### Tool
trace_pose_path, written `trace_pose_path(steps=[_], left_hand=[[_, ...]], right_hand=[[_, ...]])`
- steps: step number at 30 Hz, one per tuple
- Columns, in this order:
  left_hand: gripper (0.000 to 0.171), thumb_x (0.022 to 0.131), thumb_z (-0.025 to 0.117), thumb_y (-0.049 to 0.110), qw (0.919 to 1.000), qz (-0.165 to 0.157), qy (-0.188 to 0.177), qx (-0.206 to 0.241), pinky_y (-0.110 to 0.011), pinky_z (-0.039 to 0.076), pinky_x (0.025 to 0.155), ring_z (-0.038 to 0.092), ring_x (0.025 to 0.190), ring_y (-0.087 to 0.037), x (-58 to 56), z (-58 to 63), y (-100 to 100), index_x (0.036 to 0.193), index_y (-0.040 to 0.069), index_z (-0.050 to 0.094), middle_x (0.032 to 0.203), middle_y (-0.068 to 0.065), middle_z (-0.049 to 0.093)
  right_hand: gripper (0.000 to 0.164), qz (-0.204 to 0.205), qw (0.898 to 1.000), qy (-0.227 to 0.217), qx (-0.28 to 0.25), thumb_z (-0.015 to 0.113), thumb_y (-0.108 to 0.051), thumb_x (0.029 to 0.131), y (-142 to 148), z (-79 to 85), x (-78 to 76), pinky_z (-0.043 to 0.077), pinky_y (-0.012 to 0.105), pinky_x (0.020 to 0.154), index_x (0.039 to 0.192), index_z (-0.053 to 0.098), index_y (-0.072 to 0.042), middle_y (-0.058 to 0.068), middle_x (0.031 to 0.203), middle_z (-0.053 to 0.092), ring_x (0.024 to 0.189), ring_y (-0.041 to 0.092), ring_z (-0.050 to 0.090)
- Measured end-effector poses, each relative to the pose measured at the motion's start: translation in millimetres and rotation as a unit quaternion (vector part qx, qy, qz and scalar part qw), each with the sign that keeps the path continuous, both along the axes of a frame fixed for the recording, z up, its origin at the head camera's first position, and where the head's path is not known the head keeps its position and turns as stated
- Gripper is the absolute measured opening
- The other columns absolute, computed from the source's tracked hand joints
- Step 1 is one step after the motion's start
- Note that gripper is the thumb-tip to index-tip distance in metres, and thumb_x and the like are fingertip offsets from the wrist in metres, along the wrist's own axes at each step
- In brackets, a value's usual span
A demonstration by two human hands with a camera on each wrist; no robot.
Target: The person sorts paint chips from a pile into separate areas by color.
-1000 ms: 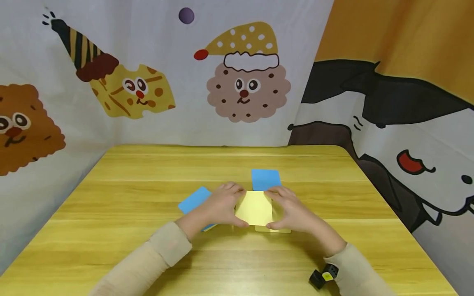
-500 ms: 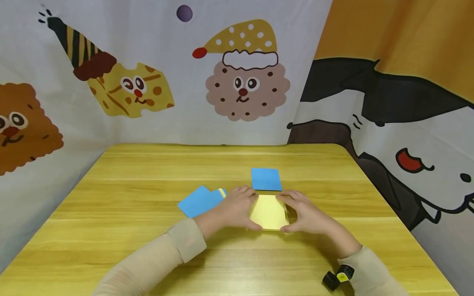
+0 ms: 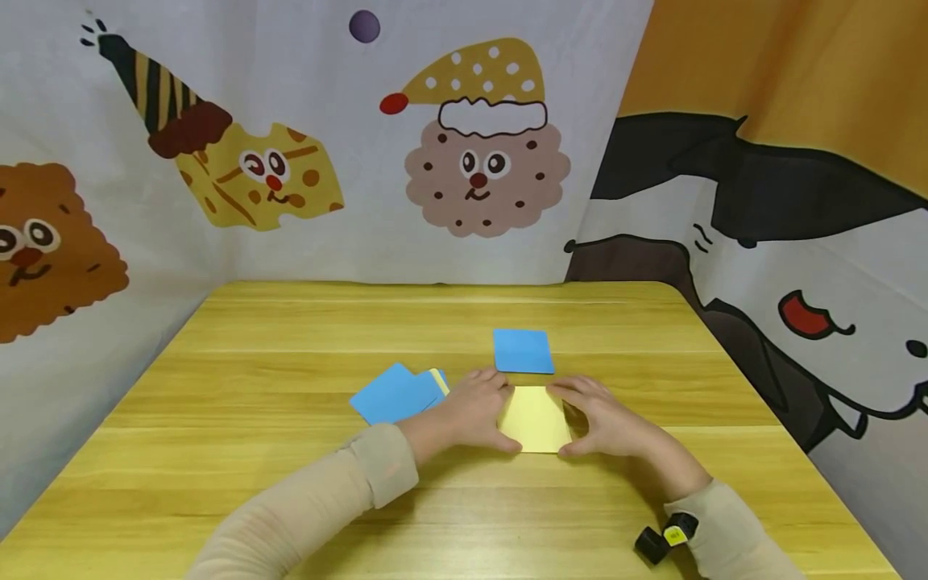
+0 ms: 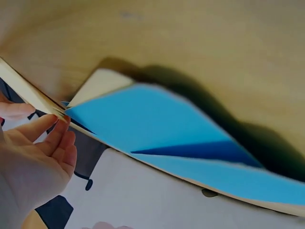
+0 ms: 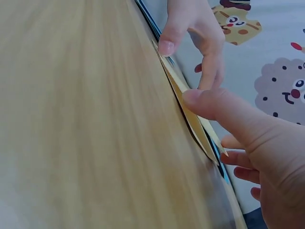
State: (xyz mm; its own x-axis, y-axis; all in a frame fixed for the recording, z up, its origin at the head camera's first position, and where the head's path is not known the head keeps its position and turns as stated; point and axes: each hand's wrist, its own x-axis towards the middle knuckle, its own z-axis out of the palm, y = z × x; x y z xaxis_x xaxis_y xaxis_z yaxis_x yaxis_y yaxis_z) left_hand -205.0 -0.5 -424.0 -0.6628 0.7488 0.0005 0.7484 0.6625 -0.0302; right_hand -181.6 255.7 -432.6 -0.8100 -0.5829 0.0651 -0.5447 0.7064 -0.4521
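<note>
Both hands hold a square yellow card (image 3: 535, 419) low over the table in the head view. The left hand (image 3: 480, 409) pinches its left side, thumb at the near corner and fingers at the far one. On the right side the right hand (image 3: 600, 417) grips it the same way. In the right wrist view the yellow card (image 5: 178, 80) is seen nearly edge-on, slightly apart from a layer below. A blue card (image 3: 524, 351) lies just beyond the hands. Left of the left hand, overlapping blue cards (image 3: 395, 395) show a yellow strip; the left forearm partly covers them.
The wooden table (image 3: 290, 330) carries everything and meets a patterned cloth (image 3: 304, 258) at its far edge. A small black device with a yellow label (image 3: 676, 535) sits at the right sleeve cuff.
Both hands have moved right and slightly nearer with the yellow card. It now covers the yellow card that showed beneath it. More of the blue cards on the left has come into sight.
</note>
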Motion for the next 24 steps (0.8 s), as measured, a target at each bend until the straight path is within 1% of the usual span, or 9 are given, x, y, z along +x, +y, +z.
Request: trace_pose_path(steps=[4, 8, 15, 20, 24], left_hand=[[0.095, 0.075, 0.056, 0.076, 1.0000, -0.006, 0.003, -0.001, -0.032, 0.033, 0.100, 0.041, 0.120, -0.019, -0.6, -0.1, 1, 0.134, 0.003, 0.054, 0.130, -0.005, 0.051], [0.094, 0.076, 0.055, 0.076, 0.9999, -0.013, -0.007, 0.000, -0.032, 0.033, 0.101, 0.040, 0.121, -0.019, -2.9, -1.4, 0, 0.135, 0.003, 0.053, 0.132, -0.005, 0.049], [0.094, 0.080, 0.052, 0.075, 0.9985, -0.024, -0.049, 0.005, -0.037, 0.028, 0.107, 0.034, 0.130, -0.022, -6.8, -3.2, -5, 0.141, 0.004, 0.047, 0.142, -0.007, 0.041], [0.094, 0.081, 0.053, 0.073, 0.9956, -0.030, -0.083, 0.031, -0.040, 0.026, 0.109, 0.032, 0.133, -0.023, -9.1, -0.8, -10, 0.143, 0.004, 0.043, 0.145, -0.008, 0.039], [0.094, 0.080, 0.056, 0.072, 0.9927, -0.021, -0.104, 0.057, -0.041, 0.023, 0.110, 0.030, 0.135, -0.023, -11.6, 3.8, -14, 0.145, 0.006, 0.041, 0.147, -0.007, 0.037]], right_hand=[[0.096, -0.001, 1.000, -0.004, 0.011, 0.085, -0.044, 0.066, 3, -1.6, -0.8, 0.028, 0.062, 0.099, 0.143, 0.043, -0.005, 0.009, 0.142, 0.040, 0.130, 0.035, 0.032], [0.095, -0.001, 1.000, -0.011, 0.014, 0.084, -0.044, 0.068, 4, -1.3, -0.6, 0.029, 0.062, 0.098, 0.144, 0.042, -0.005, 0.011, 0.143, 0.040, 0.130, 0.036, 0.033], [0.091, 0.002, 1.000, -0.024, 0.008, 0.080, -0.048, 0.073, 5, -5.9, -1.4, 0.028, 0.063, 0.098, 0.142, 0.044, -0.002, 0.016, 0.145, 0.036, 0.130, 0.041, 0.031], [0.093, 0.000, 1.000, -0.025, 0.000, 0.080, -0.051, 0.071, 6, -6.1, -1.5, 0.028, 0.064, 0.098, 0.143, 0.043, -0.004, 0.015, 0.146, 0.036, 0.130, 0.041, 0.031], [0.094, -0.005, 1.000, -0.026, -0.013, 0.081, -0.050, 0.070, 5, -4.3, -0.9, 0.027, 0.065, 0.097, 0.144, 0.043, -0.006, 0.015, 0.146, 0.035, 0.131, 0.041, 0.030]])
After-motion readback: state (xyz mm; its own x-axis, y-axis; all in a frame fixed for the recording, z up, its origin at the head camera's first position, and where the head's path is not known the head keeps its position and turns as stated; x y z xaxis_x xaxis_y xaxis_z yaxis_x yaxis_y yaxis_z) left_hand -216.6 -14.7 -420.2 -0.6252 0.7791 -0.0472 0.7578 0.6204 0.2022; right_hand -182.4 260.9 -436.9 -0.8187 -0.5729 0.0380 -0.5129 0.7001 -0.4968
